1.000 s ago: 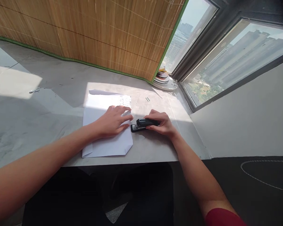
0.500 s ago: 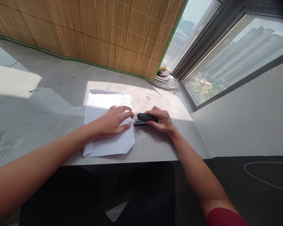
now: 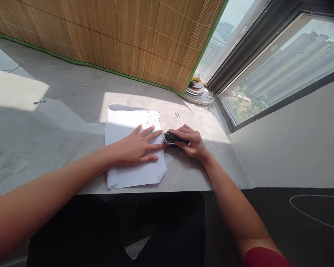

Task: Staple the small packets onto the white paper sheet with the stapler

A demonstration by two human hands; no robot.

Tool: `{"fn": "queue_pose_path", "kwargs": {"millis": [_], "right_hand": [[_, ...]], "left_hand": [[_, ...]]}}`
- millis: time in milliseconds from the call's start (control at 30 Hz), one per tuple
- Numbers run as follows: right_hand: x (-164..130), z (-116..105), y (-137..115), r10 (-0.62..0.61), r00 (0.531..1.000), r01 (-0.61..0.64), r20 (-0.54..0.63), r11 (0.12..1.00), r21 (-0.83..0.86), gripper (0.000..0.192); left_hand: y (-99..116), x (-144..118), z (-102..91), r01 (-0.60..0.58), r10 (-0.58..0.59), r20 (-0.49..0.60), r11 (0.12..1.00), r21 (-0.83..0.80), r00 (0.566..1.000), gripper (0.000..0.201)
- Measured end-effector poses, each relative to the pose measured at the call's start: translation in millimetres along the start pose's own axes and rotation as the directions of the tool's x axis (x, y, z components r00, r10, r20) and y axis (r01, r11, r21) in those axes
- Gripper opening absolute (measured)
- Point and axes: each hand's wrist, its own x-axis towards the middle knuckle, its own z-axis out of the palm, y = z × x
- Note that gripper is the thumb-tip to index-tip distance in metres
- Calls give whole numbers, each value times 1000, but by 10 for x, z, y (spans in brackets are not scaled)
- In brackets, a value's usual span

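White paper sheets (image 3: 128, 148) on tabletop (image 3: 44, 122): left hand (image 3: 136, 148) flat, fingers spread on them; right hand (image 3: 190, 142) gripping black stapler (image 3: 174, 138) at their right edge.

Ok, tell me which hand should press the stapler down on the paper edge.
Right, probably. The right hand already wraps the black stapler, whose nose sits at the paper's right edge. The left hand lies flat on the sheet, pinning it to the table.

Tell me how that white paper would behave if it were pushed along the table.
The white paper looks thin, so it would probably slide easily on the smooth table and buckle if shoved. Its creased near corner suggests it bends readily. The left hand, pressed flat on it, likely stops it shifting beside the stapler.
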Motion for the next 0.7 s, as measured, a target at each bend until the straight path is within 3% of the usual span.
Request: {"fn": "queue_pose_path", "kwargs": {"millis": [233, 700], "right_hand": [[30, 59, -19, 68, 997, -73, -48, 991, -115, 43], [55, 156, -45, 56, 996, -68, -74, 983, -171, 43]], "left_hand": [[37, 7, 14, 12, -12, -5, 1000, 12, 1000, 55], [35, 14, 43, 6, -6, 3, 999, 47, 1000, 52]]}}
